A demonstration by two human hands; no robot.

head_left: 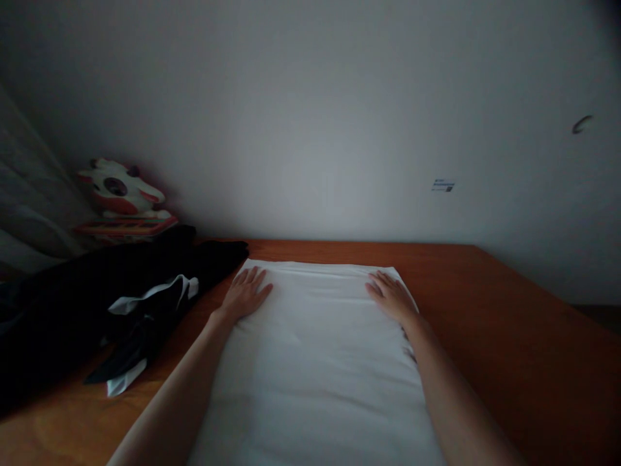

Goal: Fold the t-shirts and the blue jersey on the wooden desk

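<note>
A white cloth (315,349), its kind unclear, lies spread over the wooden table, with light creases across it. Its far edge is fairly straight, and its near end runs out of the bottom of the picture. My left hand (244,294) rests flat on the far left corner area, fingers spread. On the far right corner area, my right hand (391,296) also lies flat with its fingers apart. Part of a dark pattern shows at the cloth's right edge, beside my right forearm. Neither hand grips the fabric.
Black clothing (63,291) with white trim is heaped at the left of the brown wooden table (495,349). Behind it stands a red and white cow-shaped toy (123,188) with a keyboard-like base. A pale wall (310,129) borders the table's far edge.
</note>
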